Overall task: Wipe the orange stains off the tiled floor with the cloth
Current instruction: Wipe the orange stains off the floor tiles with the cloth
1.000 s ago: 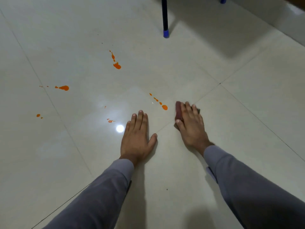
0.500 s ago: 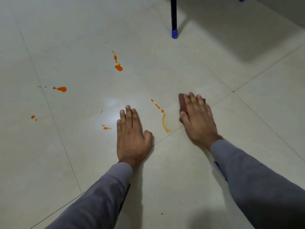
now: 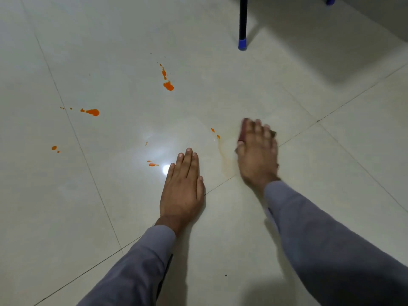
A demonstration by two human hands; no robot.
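My right hand point(image 3: 257, 151) presses flat on a dark red cloth point(image 3: 243, 129), blurred by motion; only the cloth's edges show past the fingers. Left of it run a pale orange smear point(image 3: 225, 160) and two small orange drops point(image 3: 215, 133). My left hand point(image 3: 183, 188) rests palm down on the floor with straight fingers and holds nothing. Orange stains lie further off: a blot with a trail point(image 3: 169, 86) at the back, a blot point(image 3: 92, 112) at the left, small spots point(image 3: 54, 147) at the far left, and a streak point(image 3: 153, 164) by my left fingertips.
A dark chair leg with a blue cap point(image 3: 242, 44) stands at the back, right of centre. A second blue foot point(image 3: 330, 0) shows at the top edge. Grout lines cross the glossy cream tiles point(image 3: 331, 184), and a lamp glare sits by my left hand.
My right hand has rubbed the cloth over the nearest orange drops. The largest drop became a curved smear, now fainter, and the line of drops is shorter. My left hand stays flat.
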